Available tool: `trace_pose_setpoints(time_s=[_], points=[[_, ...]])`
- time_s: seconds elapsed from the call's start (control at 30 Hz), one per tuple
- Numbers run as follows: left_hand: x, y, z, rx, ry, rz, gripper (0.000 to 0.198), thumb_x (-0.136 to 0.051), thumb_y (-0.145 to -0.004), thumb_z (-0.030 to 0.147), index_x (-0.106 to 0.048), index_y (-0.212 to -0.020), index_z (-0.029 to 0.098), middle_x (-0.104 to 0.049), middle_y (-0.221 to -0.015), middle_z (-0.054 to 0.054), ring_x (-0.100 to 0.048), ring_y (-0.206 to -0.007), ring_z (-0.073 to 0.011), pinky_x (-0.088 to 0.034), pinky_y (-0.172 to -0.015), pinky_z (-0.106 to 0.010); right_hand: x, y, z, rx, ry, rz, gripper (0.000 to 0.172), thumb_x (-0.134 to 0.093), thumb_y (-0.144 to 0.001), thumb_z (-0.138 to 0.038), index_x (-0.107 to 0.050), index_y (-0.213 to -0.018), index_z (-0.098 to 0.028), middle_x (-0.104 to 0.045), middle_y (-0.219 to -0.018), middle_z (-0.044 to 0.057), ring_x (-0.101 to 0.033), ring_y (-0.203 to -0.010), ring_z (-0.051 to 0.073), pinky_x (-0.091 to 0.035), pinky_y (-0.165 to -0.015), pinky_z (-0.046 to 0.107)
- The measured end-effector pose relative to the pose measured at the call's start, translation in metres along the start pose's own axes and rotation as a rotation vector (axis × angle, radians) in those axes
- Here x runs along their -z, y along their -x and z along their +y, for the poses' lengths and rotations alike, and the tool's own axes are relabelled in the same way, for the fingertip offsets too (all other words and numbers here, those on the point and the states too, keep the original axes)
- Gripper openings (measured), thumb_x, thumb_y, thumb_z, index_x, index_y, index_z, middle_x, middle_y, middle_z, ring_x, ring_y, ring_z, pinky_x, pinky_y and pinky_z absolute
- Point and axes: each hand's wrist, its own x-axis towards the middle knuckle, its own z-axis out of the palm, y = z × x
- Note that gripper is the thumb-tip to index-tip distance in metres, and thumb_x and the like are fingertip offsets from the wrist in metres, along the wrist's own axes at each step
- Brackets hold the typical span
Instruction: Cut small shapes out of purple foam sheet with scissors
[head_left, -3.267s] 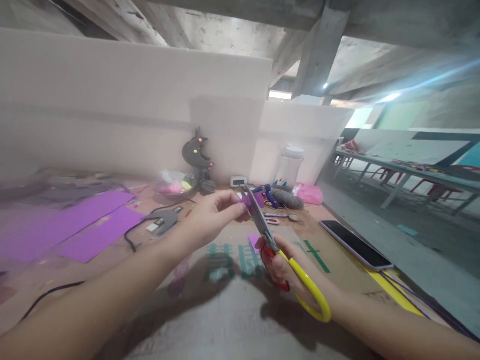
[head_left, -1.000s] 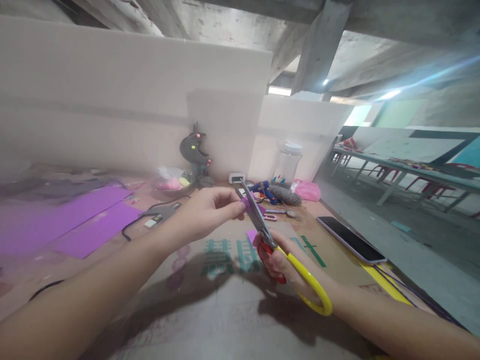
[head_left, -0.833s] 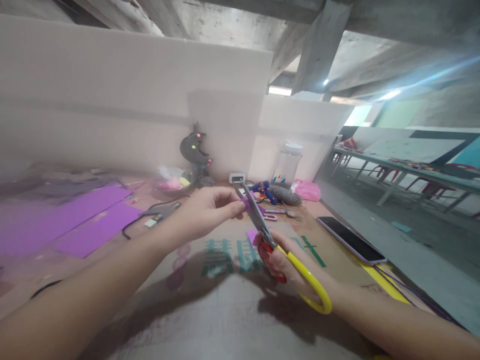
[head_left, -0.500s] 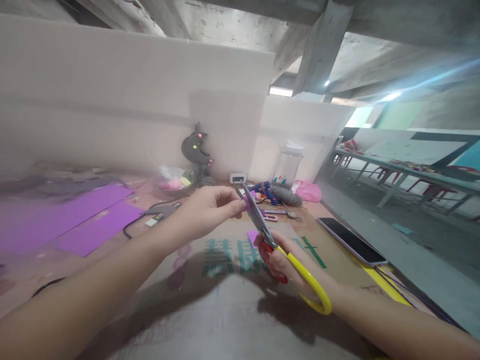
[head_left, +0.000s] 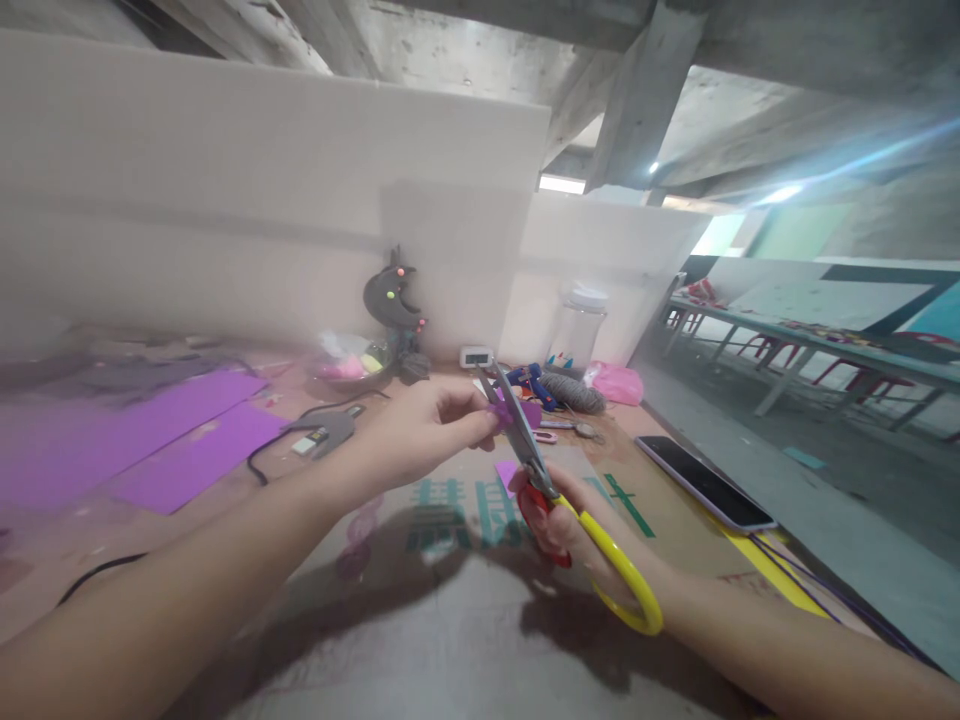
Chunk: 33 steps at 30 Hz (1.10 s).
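Note:
My right hand (head_left: 574,515) is closed around the red and yellow handles of a pair of scissors (head_left: 525,440), whose blades point up and away, slightly parted. Between thumb and fingers, my left hand (head_left: 442,425) pinches a small piece of purple paper (head_left: 529,412). The scissor blades cross this paper right beside the left fingertips. Below, partly behind the right fingers, another purple scrap (head_left: 505,474) lies on the printed cardboard (head_left: 450,620). Larger purple sheets (head_left: 202,450) rest on the left side of the table.
Behind the hands stand a black crescent moon ornament (head_left: 390,294), a bowl (head_left: 352,365), a small digital clock (head_left: 475,357), a glue gun (head_left: 536,383), grey yarn (head_left: 571,392) and a clear jar (head_left: 579,330). A phone (head_left: 705,482) lies at the right edge. A white panel (head_left: 262,200) rises behind.
My left hand has shifted slightly right and down, and more of the purple paper shows beyond the blades. The scissors have barely moved.

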Motion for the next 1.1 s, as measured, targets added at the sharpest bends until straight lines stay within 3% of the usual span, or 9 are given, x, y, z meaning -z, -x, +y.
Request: trace_pose_setpoints(time_s=[0.47, 1.1], points=[[-0.004, 0.000, 0.000, -0.058, 0.008, -0.056, 0.028, -0.053, -0.096, 0.036, -0.071, -0.085, 0.018, -0.072, -0.080, -0.003, -0.067, -0.078, -0.0174, -0.053, -0.075, -0.030, 0.000, -0.001, -0.012, -0.008, 0.060, -0.024, 0.059, -0.049, -0.090, -0.076, -0.052, -0.110, -0.021, -0.041, -0.073, -0.005, -0.033, -0.057, 0.010, -0.032, -0.049, 0.024], [-0.002, 0.000, 0.003, -0.047, -0.008, -0.042, 0.026, -0.052, -0.094, 0.034, -0.069, -0.081, 0.019, -0.071, -0.079, -0.003, -0.066, -0.078, -0.0173, -0.053, -0.075, -0.029, 0.000, -0.001, 0.004, -0.040, -0.080, 0.007, 0.052, -0.058, -0.091, -0.067, -0.053, -0.111, -0.019, -0.038, -0.070, -0.007, -0.030, -0.052, 0.007, -0.029, -0.044, 0.021]])
